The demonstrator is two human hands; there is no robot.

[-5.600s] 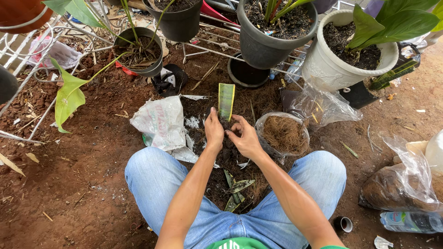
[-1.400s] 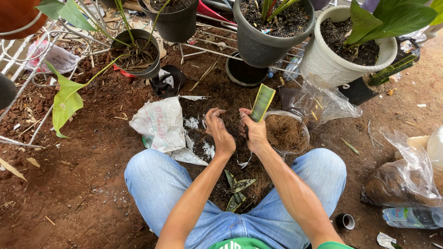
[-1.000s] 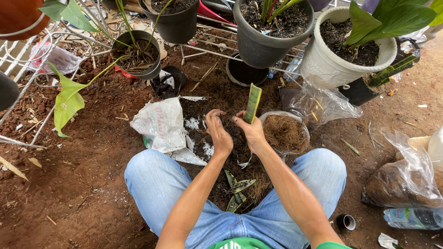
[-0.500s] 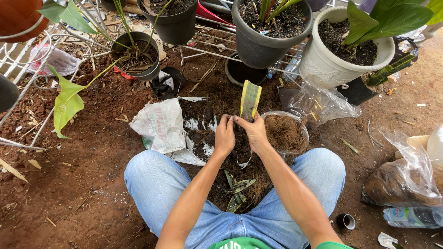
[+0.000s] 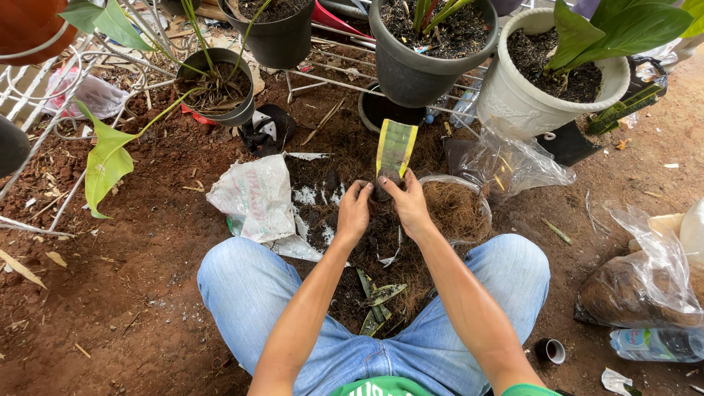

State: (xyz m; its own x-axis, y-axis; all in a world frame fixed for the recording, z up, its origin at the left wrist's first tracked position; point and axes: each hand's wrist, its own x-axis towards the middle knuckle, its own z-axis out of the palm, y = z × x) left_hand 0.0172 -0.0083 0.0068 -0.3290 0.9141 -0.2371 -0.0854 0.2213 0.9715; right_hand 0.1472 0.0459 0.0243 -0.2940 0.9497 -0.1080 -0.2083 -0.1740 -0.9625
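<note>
A short cut leaf [image 5: 396, 149], green in the middle with yellow edges, stands upright over a patch of dark soil [image 5: 323, 209] in front of me. My left hand [image 5: 355, 214] and my right hand [image 5: 408, 207] close around its base from either side, fingertips nearly touching. Whatever the base sits in is dark and mostly hidden by my fingers. I sit on the ground in blue jeans, knees apart, with more cut leaf pieces [image 5: 374, 299] lying between my legs.
A clear bag of brown fibre [image 5: 460, 211] lies just right of my hands, a white sack [image 5: 253, 196] to the left. Beyond stand a dark grey pot [image 5: 422, 70], a white pot [image 5: 524, 103] and a black pot [image 5: 220, 92]. A bag of soil [image 5: 638, 293] and a bottle [image 5: 653, 345] lie at right.
The leaf leaned right in my right hand about a second ago; it now stands upright and lower, and both hands have come together around its base.
</note>
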